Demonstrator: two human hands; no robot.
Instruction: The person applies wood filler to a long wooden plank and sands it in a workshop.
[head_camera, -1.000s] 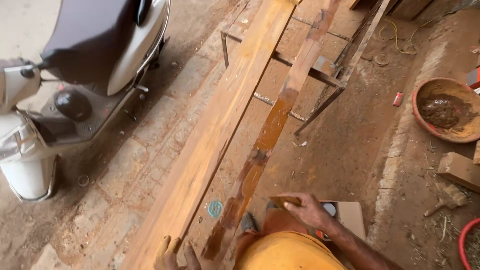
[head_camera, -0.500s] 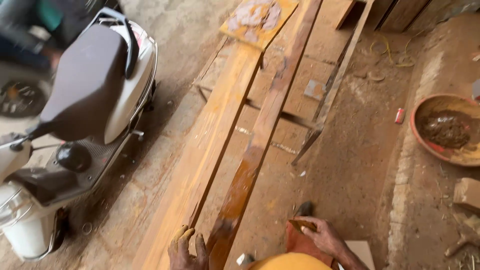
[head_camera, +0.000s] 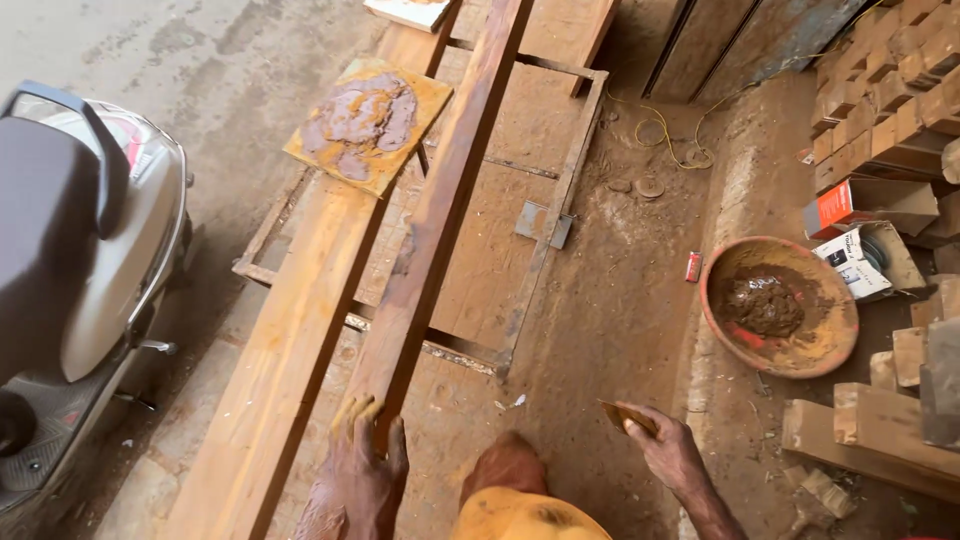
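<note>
View swung farther up the planks since earlier, left hand (head_camera: 362, 470) now flat with fingers spread on the narrow dark plank (head_camera: 440, 200), right hand (head_camera: 668, 450) pinching a small putty blade (head_camera: 627, 416), paste bowl (head_camera: 780, 306) on the ground nearby.

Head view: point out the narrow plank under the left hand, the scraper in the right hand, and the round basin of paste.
narrow plank (head_camera: 440, 210), head view, middle of its top face.
scraper (head_camera: 626, 416), head view, flat blade beyond the fingers.
round basin (head_camera: 838, 352), head view, bare inner wall at right.
</note>
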